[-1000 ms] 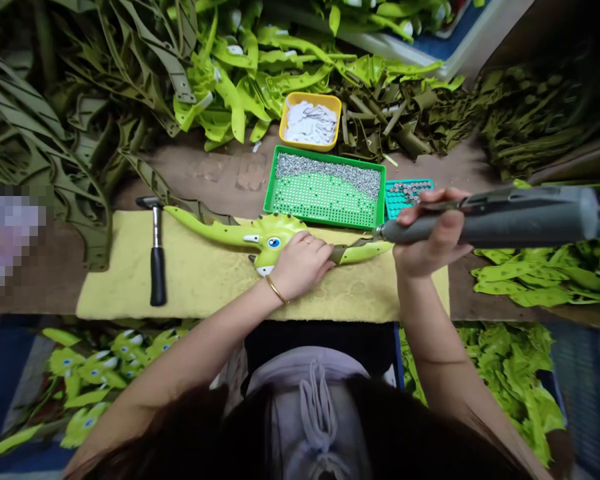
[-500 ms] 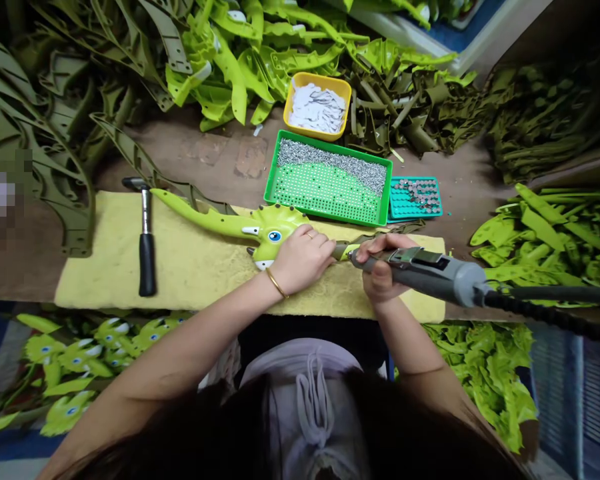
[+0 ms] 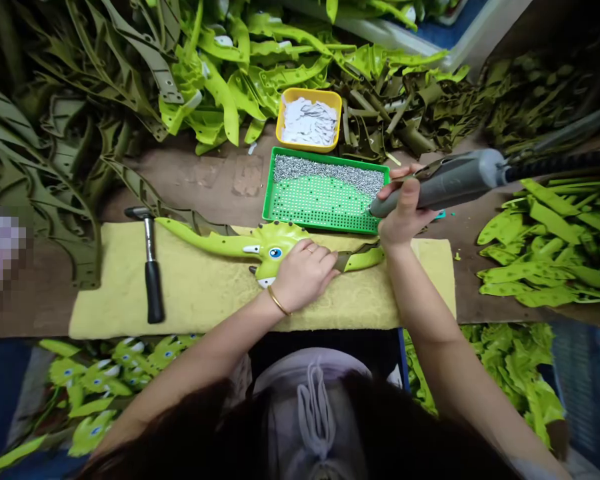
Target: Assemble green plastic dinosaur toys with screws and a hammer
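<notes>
A lime-green dinosaur toy [image 3: 260,243] with a blue eye lies on a yellow mat [image 3: 205,293]. My left hand [image 3: 305,272] rests on it with fingers curled, pressing it down. My right hand [image 3: 405,210] grips a grey electric screwdriver [image 3: 455,180], its tip at the right edge of the green screw tray [image 3: 325,193], which is filled with small silver screws. The tool's black cable runs off to the right.
A black-handled hammer [image 3: 151,270] lies on the mat's left. A yellow tub [image 3: 309,120] of white pieces sits behind the tray. Heaps of green plastic parts [image 3: 550,247] ring the table; more dinosaur heads [image 3: 115,373] lie below left.
My right hand lifted the screwdriver from the toy's right end up to the screw tray. My left hand stayed on the toy.
</notes>
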A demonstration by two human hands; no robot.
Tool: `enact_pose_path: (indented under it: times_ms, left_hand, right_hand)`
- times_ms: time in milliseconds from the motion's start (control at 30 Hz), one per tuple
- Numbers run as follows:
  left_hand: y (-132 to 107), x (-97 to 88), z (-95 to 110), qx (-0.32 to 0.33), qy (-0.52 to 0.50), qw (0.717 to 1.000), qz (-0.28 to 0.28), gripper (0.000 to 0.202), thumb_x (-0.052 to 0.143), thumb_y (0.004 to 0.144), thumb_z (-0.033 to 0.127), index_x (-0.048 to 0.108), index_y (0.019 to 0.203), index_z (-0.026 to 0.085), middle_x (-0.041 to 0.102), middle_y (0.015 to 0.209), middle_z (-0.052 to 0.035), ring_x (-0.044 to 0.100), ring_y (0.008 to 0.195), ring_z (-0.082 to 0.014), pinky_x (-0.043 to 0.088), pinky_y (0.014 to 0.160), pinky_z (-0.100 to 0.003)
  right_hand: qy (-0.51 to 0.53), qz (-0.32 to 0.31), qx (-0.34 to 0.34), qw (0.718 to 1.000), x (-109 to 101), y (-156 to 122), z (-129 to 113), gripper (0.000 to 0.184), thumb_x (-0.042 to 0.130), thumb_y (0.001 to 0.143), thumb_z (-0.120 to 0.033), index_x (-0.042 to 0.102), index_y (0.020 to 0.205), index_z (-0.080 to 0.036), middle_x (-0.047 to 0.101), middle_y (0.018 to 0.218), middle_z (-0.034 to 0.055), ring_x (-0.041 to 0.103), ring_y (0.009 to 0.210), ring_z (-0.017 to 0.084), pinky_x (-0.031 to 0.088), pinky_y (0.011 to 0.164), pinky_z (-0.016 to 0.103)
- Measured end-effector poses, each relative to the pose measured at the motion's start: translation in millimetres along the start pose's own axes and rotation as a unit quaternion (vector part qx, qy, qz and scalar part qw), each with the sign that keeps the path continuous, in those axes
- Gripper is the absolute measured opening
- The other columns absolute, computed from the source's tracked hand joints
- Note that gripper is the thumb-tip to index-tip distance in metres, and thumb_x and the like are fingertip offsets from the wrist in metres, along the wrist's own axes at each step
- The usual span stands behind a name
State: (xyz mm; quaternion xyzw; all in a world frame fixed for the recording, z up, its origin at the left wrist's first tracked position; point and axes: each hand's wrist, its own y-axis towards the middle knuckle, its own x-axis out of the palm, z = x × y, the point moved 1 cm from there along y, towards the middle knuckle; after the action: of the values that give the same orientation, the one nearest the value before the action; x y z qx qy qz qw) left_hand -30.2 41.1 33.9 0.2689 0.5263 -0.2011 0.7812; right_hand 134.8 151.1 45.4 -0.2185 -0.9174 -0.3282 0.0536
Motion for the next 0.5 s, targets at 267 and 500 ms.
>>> enact_pose_path:
  times_ms: [267,500]
  left_hand:
    - [0.1,-1.8,-0.2,-0.002,-0.003,1.000,-0.008,0.025,0.053,0.091,0.031,0.065,0.104,0.013,0.071,0.094,-0.0083,0.062,0.085,-0.0221,0.043,0.084,-0.039]
    - [-0.6,0.0,0.6,-0.005,0.003,1.000,-0.008,0.026,0.053,0.090,0.032,0.065,0.103,0.012,0.071,0.094,-0.0087,0.062,0.086,-0.0224,0.042,0.086,-0.039]
  right_hand:
    - [-0.052,-0.005,0.017,0.999,-1.7,-4.8,-3.9,0.034,0.059,0.079,-0.057,0.053,0.090,-0.025,0.060,0.076,-0.0021,0.053,0.045,0.006,0.047,0.046,0.026]
    - [-0.039,-0.005,0.048,0.998,-3.1,-7.2,-6.1,0.039,0.062,0.075,-0.058,0.056,0.093,-0.023,0.061,0.080,-0.0030,0.055,0.046,0.007,0.048,0.047,0.025]
